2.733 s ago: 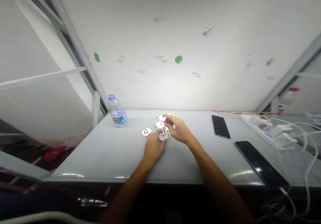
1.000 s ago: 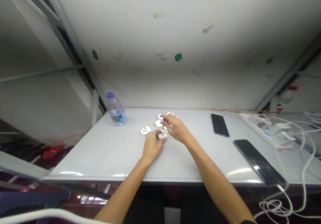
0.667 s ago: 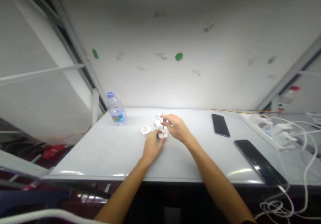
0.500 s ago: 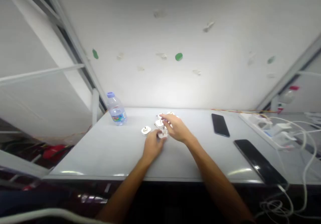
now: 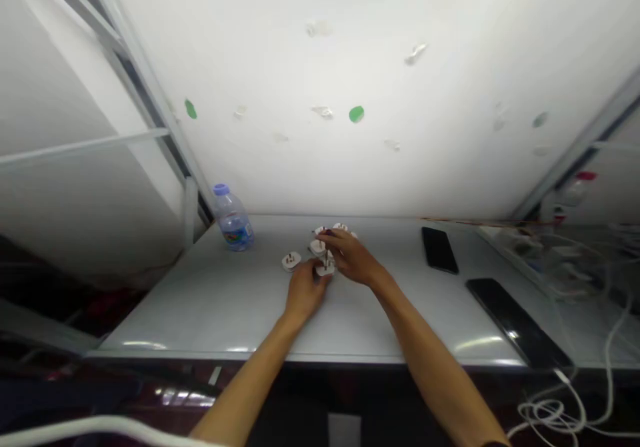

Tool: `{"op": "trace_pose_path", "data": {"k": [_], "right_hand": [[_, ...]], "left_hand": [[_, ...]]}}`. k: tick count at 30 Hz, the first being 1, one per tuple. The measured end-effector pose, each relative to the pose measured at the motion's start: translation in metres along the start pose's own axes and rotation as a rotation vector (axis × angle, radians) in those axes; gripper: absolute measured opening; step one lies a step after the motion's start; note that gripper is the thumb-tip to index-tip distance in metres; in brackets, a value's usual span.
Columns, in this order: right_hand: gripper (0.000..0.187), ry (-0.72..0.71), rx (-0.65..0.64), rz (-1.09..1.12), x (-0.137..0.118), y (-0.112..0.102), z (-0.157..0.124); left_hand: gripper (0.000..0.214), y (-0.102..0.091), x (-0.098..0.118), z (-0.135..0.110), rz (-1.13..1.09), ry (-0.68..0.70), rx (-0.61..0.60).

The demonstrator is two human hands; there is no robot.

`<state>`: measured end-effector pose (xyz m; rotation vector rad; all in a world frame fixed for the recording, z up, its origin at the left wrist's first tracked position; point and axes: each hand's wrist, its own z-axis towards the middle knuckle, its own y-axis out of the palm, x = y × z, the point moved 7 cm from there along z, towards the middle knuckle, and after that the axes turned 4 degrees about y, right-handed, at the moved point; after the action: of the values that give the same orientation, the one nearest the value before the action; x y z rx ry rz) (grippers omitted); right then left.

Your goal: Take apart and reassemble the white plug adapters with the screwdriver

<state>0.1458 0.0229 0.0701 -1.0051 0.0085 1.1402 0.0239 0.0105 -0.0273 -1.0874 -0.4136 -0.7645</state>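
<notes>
white plug gripped by left hand, small screwdriver pinched upright by right hand, more plugs set close by

Plug: smooth plastic | tabletop: smooth, glossy | bottle: plastic

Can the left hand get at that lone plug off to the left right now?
Probably yes: the lone plug lies just beside the left hand, with nothing seen between them. But its fingers are around another plug, so it would likely need to let go first.
</notes>
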Motion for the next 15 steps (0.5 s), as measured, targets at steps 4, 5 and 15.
{"op": "trace_pose_path", "data": {"k": [4, 5, 15], "right_hand": [[0.047, 0.029, -0.026, 0.067, 0.0038, -0.0016, -0.0008], [0.046, 0.036, -0.014, 0.087, 0.0044, -0.0023, -0.0004], [0.035, 0.063, 0.012, 0.092, 0.0025, -0.005, 0.0019]], "left_hand": [[0.024, -0.0001, 0.0011, 0.0, 0.009, -0.007, -0.007], [0.024, -0.0002, 0.0012, 0.0, 0.011, -0.01, -0.006], [0.024, 0.0004, -0.0005, 0.0002, 0.005, 0.005, -0.004]]}}
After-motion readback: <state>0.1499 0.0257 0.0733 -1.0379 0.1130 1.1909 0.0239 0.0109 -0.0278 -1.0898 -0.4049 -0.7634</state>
